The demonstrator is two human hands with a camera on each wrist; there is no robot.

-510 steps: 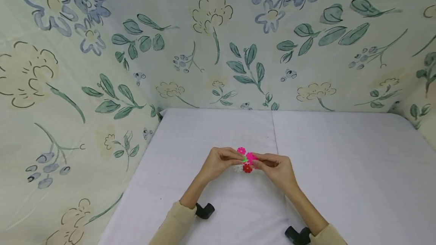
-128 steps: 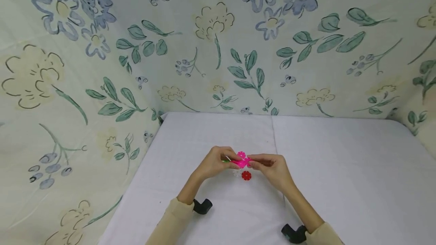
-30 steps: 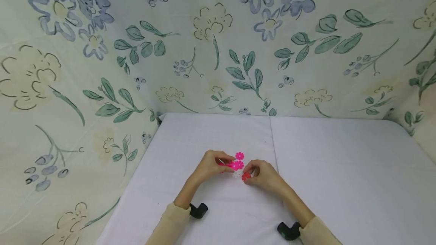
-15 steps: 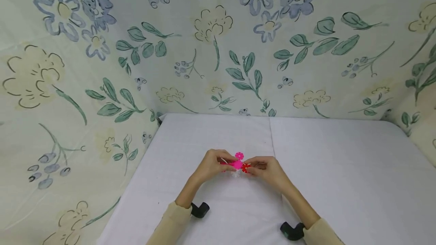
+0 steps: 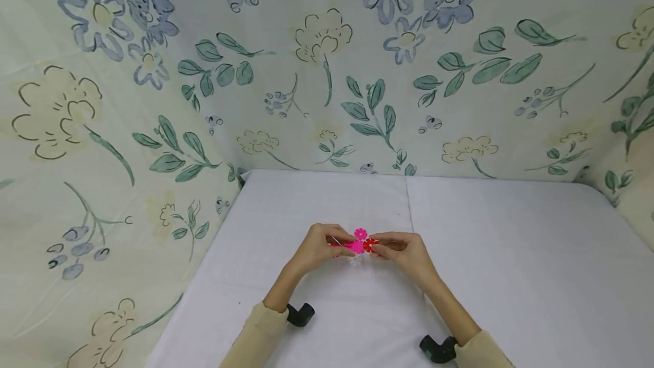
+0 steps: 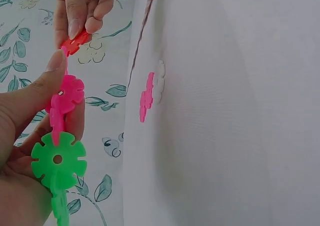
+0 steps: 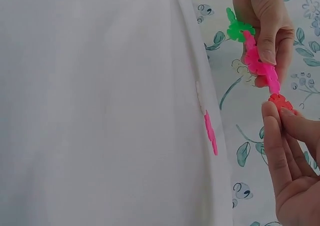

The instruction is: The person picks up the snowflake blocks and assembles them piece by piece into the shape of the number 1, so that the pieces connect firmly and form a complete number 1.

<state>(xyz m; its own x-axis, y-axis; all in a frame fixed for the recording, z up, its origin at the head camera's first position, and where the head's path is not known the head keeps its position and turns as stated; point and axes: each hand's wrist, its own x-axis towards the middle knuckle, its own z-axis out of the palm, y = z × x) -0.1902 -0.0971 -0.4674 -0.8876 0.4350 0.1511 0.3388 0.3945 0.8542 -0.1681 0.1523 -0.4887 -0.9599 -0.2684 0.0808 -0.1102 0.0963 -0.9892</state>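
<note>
My left hand (image 5: 319,250) holds a chain of slotted plastic snowflake discs between thumb and fingers. In the left wrist view, a green disc (image 6: 71,155) hangs toward the palm end, followed by pink discs (image 6: 75,87) partly covered by the thumb. My right hand (image 5: 403,251) pinches a red disc (image 7: 280,101) edge-on against the chain's last pink disc. They touch, but how deeply their slots are joined cannot be told. Beneath the hands, loose pink discs (image 6: 146,98) and white discs (image 6: 160,83) lie on the table.
A white cloth with a seam covers the table (image 5: 511,254). Floral fabric (image 5: 327,112) hangs behind and at the left side. Black wrist-worn devices (image 5: 301,315) sit at both sleeve cuffs.
One second ago the right hand was gripping the red disc lower, near the white ones. It has since lifted the disc up to the chain's pink end. The left hand has barely moved.
</note>
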